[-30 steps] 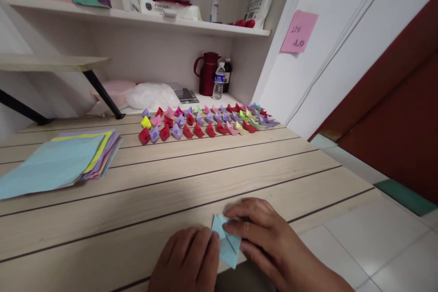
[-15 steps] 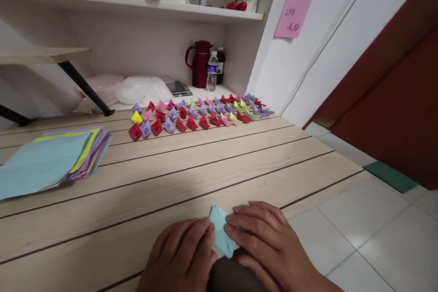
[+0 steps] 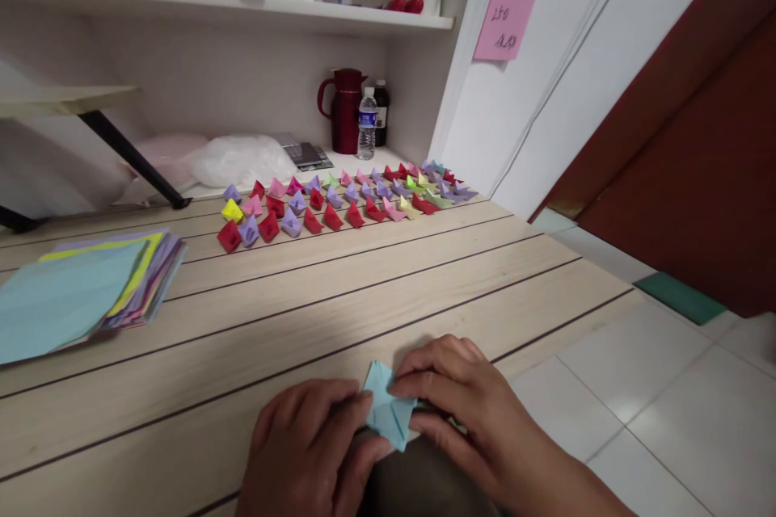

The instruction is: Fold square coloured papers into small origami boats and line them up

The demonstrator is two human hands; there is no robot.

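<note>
A small piece of folded light-blue paper [image 3: 385, 408] lies between my hands at the table's front edge, with creases across its face. My left hand [image 3: 315, 440] pinches its left side, thumb and fingers closed on it. From the right, my right hand [image 3: 454, 400] grips the opposite edge between its thumb and curled fingers. Parts of the paper's sides are hidden beneath the fingertips. Farther back on the wooden table [image 3: 339, 299] stand rows of small folded paper boats [image 3: 332, 216] in red, purple, pink, yellow and green.
A stack of coloured paper sheets [image 3: 78, 283] lies at the left. Behind the boats are a dark red jug [image 3: 347, 113], a water bottle [image 3: 367, 125] and a white plastic bag [image 3: 242, 161]. A black-legged stand [image 3: 133, 157] is at the far left. The table's right edge borders a tiled floor [image 3: 636, 363].
My right hand has lifted off its flat position and now pinches the paper's right side. The left thumb has shifted beneath the paper's lower edge. The view has turned slightly right.
</note>
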